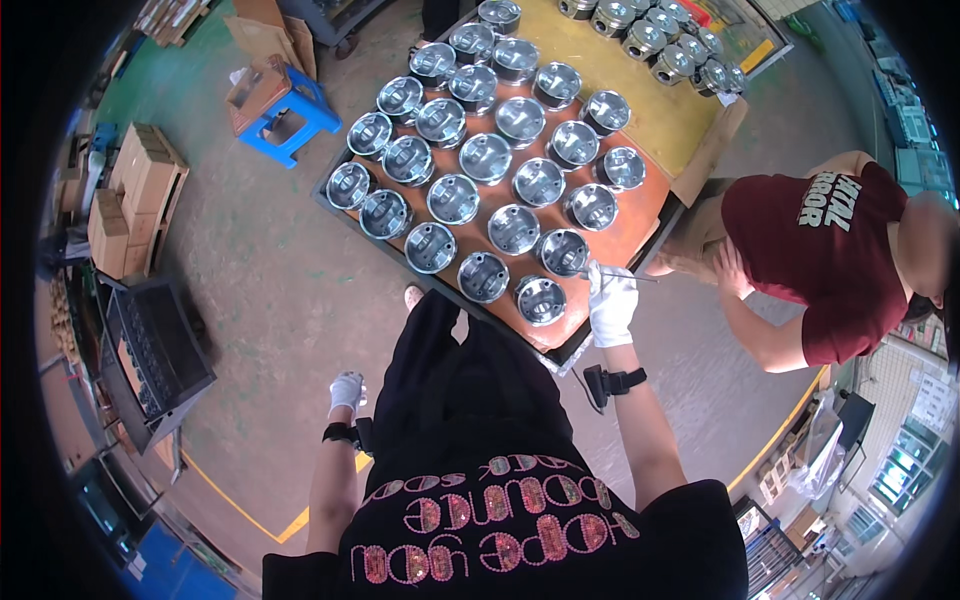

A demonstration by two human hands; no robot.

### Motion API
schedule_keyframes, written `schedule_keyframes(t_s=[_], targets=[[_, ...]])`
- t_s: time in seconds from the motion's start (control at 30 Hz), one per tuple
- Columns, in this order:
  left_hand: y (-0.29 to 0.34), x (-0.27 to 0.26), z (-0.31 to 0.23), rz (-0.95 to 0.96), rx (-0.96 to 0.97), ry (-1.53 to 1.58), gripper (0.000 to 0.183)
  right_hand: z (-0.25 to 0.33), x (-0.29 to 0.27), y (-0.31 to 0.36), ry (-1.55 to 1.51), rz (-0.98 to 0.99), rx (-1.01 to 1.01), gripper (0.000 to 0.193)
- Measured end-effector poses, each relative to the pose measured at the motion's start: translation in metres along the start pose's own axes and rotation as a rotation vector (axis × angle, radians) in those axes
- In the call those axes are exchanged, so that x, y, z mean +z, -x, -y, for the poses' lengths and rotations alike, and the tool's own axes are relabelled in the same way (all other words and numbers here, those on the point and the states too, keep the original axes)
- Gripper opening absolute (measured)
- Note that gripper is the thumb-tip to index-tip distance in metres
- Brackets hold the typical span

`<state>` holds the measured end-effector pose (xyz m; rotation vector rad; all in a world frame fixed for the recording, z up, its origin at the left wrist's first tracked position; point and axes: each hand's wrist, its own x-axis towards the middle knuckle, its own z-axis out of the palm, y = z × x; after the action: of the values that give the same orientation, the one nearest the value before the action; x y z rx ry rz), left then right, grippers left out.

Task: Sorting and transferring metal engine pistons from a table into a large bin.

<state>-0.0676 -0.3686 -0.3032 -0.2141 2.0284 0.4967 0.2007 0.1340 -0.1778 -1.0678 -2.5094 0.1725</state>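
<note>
Rows of shiny metal pistons [485,158] stand crown up on a brown board over a table [600,262]. My right hand [612,305], in a white glove, is at the table's near right corner. Its fingers are closed on a thin metal rod [640,278], whose inner end reaches the edge of a piston [564,252] in the near right row. Another piston [540,301] stands at the near corner, left of this hand. My left hand [347,392], also white-gloved, hangs beside my left leg, away from the table. It holds nothing visible, its fingers loosely bent and the thumb apart.
A person in a dark red shirt [800,240] stands at the table's right side. More pistons [645,40] stand on a yellow surface [590,75] beyond. Leftward are a blue stool [290,115], cardboard boxes [140,190] on a pallet and a dark metal crate [160,350].
</note>
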Motion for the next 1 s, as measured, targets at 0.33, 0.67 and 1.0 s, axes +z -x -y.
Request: schedule_keyframes(t_s=[0.33,0.67,1.0], targets=[[-0.004,-0.001,-0.027,-0.010,0.442,-1.134,0.021,-0.003,0.009,0.006,0.023,0.076,-0.048,0.026],[0.026,-0.008,-0.018,-0.075,-0.086,-0.179,0.016,0.058,-0.022,-0.063,-0.204,-0.060,-0.103,0.016],[0.002,0.009,0.029,-0.098,0.274,-0.906,0.028,0.068,0.037,-0.073,0.332,0.077,-0.082,0.039]])
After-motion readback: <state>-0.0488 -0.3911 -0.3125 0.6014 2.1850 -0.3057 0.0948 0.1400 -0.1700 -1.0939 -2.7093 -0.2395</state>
